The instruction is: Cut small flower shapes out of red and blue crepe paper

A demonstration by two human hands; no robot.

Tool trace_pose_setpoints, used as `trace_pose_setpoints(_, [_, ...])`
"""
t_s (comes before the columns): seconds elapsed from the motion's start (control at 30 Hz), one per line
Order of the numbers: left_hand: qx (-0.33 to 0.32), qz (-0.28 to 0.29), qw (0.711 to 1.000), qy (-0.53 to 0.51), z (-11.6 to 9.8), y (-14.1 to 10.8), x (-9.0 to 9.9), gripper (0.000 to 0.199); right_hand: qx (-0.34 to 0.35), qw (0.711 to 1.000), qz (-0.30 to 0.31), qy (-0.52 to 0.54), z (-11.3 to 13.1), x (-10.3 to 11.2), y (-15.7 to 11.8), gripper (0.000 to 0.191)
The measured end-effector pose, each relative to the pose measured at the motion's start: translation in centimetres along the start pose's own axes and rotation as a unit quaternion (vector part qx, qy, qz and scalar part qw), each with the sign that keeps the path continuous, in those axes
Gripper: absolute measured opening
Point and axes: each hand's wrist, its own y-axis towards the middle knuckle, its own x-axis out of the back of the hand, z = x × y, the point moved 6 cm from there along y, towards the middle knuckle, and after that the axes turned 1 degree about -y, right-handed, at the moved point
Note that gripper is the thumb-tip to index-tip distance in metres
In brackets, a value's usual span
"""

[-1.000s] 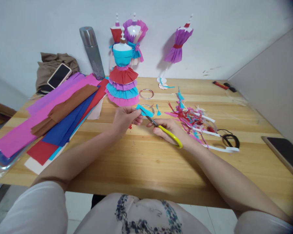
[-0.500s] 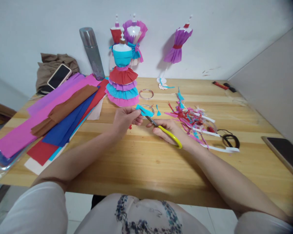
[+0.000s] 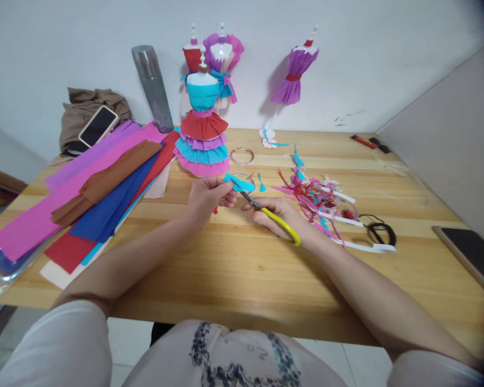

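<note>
My left hand (image 3: 210, 196) pinches a small piece of blue crepe paper (image 3: 244, 184) over the middle of the table. In my right hand (image 3: 275, 214) are yellow-handled scissors (image 3: 281, 223), their blades at the paper's near edge by my left fingertips. Whether the blades are fully closed is hard to see. Just behind stands a small mannequin (image 3: 203, 126) in a tiered dress of blue, red, purple and pink paper. A coil of wire (image 3: 250, 177) lies partly hidden behind the paper, with a blue scrap (image 3: 262, 184) beside it.
Coloured crepe paper sheets (image 3: 105, 177) cover the left side, near a phone (image 3: 99, 126) and a grey flask (image 3: 152, 86). Other dressed mannequins (image 3: 293, 75) stand along the wall. Paper scraps (image 3: 314, 196) and black cord (image 3: 381, 233) lie right; a dark tablet-like device (image 3: 471, 255) sits at the edge.
Hardly anything differs. The blue paper lies at a very slightly changed angle between my hands, and both arms stay in place.
</note>
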Motion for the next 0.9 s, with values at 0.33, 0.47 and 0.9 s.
trace_pose_setpoints(0.33, [-0.002, 0.022, 1.0, 0.001, 0.2, 0.1, 0.0, 0.021, 0.0, 0.999, 0.007, 0.031, -0.5, -0.1, 0.0, 0.058])
trace_pose_setpoints(0.47, [0.003, 0.024, 1.0, -0.004, 0.2, 0.2, 0.0, 0.02, 0.0, 0.999, 0.006, 0.032, -0.7, -0.1, 0.0, 0.058])
trace_pose_setpoints(0.9, [-0.004, 0.023, 1.0, -0.003, 0.2, 0.3, 0.0, 0.019, -0.026, 0.999, 0.001, 0.019, 0.5, 0.1, -0.1, 0.055])
